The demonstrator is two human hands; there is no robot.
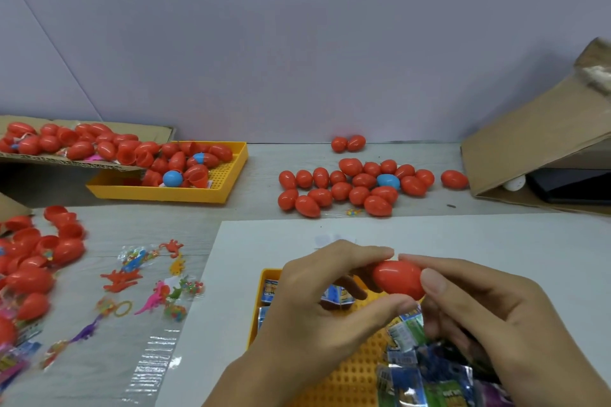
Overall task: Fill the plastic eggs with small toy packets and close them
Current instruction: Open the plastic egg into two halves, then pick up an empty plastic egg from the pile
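Closest to the camera, a yellow perforated tray (350,377) sits on a white sheet (463,241), and shiny toy packets (426,377) are heaped in its right part, with a few more packets (337,295) lying in its far left corner. Above the tray both hands meet on one red plastic egg (398,280), which lies sideways and looks closed. The left hand (317,301) pinches the egg's left end between thumb and forefinger; the right hand (486,311) grips the right end, its thumb laid across the front and its forefinger reaching over the top until the two forefingers nearly touch.

To the left, on the grey table (258,205), loose small toys (148,281) in clear wrappers are scattered: orange crabs, a pink dinosaur, a purple one, rings. Further left, at the frame's edge, lies a blurred pile of red egg halves (36,261) and eggs.

Beyond the white sheet, a cluster of closed red eggs (347,188) rests on the table with one blue egg (388,181) among them; two more red eggs (347,143) lie by the wall. At the far left a second yellow tray (228,185) holds open red halves and a blue piece, partly under a cardboard flat (82,162) loaded with more red eggs. At the far right a cardboard box (535,149) leans tilted against the wall.
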